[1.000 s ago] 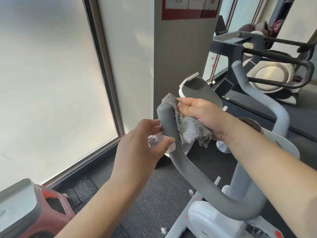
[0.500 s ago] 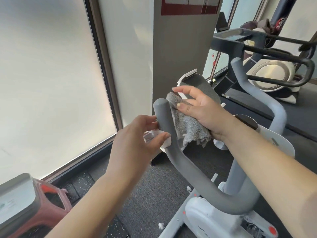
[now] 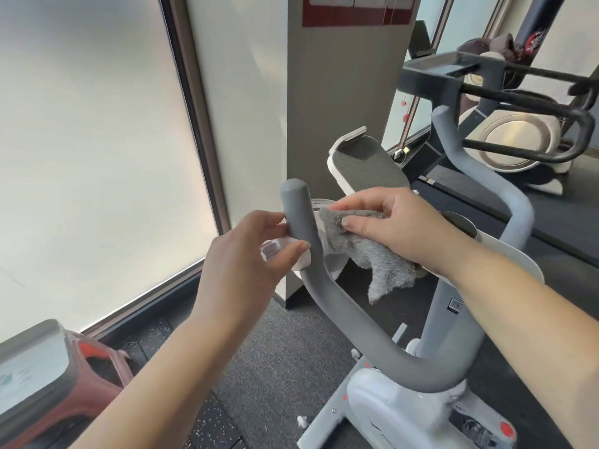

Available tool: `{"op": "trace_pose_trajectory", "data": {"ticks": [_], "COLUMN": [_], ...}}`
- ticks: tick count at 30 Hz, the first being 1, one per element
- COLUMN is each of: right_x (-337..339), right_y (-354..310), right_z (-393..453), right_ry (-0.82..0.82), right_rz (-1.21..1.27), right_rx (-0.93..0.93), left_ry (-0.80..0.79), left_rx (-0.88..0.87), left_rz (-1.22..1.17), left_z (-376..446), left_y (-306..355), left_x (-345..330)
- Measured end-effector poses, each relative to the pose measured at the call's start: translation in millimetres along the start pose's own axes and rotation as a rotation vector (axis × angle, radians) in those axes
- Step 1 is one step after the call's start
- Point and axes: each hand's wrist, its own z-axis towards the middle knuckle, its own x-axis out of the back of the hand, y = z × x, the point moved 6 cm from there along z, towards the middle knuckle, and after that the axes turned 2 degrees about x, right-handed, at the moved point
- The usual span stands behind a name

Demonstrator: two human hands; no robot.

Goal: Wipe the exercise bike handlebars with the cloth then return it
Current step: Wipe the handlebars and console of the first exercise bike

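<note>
The grey U-shaped handlebars [image 3: 337, 306] of a white exercise bike rise in front of me, the left grip ending near the centre of the view. My right hand [image 3: 398, 225] holds a fluffy grey cloth [image 3: 376, 254] just right of the left grip, the cloth apart from the bar and hanging below my palm. My left hand [image 3: 256, 254] pinches a small white object [image 3: 301, 257] against the left side of that grip. The right grip [image 3: 479, 176] stands farther back, untouched.
The bike's white tablet holder [image 3: 366, 166] sits behind the grips. A grey pillar [image 3: 343, 108] and frosted windows [image 3: 90, 140] stand ahead and left. Another dark exercise machine [image 3: 525, 118] is at the upper right. A red and grey bin [image 3: 48, 384] is at the lower left.
My right hand has lifted the cloth off the top of the left grip and moved it right and down. My left hand stays at the grip.
</note>
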Motion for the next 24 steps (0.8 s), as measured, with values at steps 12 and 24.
{"op": "trace_pose_trajectory", "data": {"ticks": [12, 24], "right_x": [-20.1, 24.8], "right_y": [-1.0, 6.2], "right_z": [-3.9, -17.8], "right_ry": [0.131, 0.009], "right_rz": [-0.075, -0.112], "right_rx": [0.041, -0.069], "left_ry": [0.011, 0.002], "left_rx": [0.007, 0.009], "left_rz": [0.011, 0.062], "left_z": [-2.7, -5.9], "left_y": [2.2, 12.3], "left_x": [-0.9, 4.8]}}
